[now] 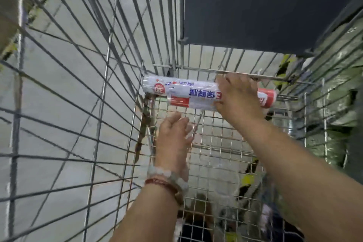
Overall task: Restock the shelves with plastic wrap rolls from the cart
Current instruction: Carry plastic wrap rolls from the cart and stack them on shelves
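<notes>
Reaching into the wire cart [110,104], the person's right hand [238,96] curls over a bundle of plastic wrap rolls [188,94] at the cart's far end, fingers wrapped round its right part. The bundle lies crosswise just above the mesh floor [212,143], against the far wall, its printed label upside down and a red end [267,98] showing past the hand. The left hand [172,135] hovers below the bundle, fingers spread and holding nothing. A bead bracelet [169,177] circles the left wrist.
</notes>
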